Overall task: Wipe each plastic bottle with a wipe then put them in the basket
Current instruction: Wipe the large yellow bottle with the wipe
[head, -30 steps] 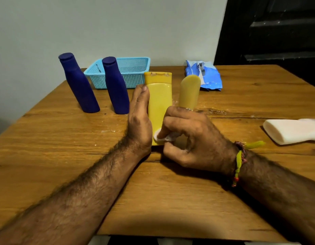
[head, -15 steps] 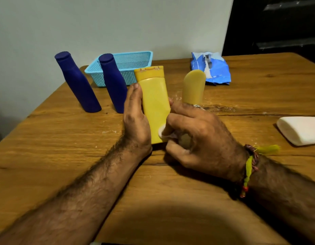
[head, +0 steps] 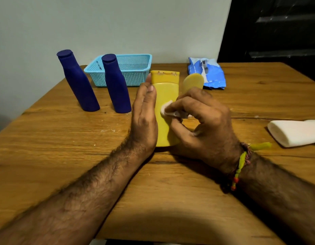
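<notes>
A flat yellow bottle (head: 165, 96) stands upright at the table's middle. My left hand (head: 144, 117) grips its left side, fingers pointing up. My right hand (head: 202, 121) pinches a small white wipe (head: 168, 109) and presses it against the bottle's front. A second yellow bottle (head: 193, 82) stands just behind my right hand, mostly hidden. Two dark blue bottles (head: 77, 82) (head: 116, 85) stand to the left. A white bottle (head: 294, 132) lies on its side at the right. The light blue basket (head: 133, 68) sits at the back.
A blue and white wipes pack (head: 206, 73) lies at the back of the wooden table (head: 64, 147), right of the basket. A pale wall runs behind the table, and a dark doorway is at the back right.
My right hand has slid the wipe up the yellow bottle's front, from near its base to about mid-height. My left hand keeps its grip on the bottle.
</notes>
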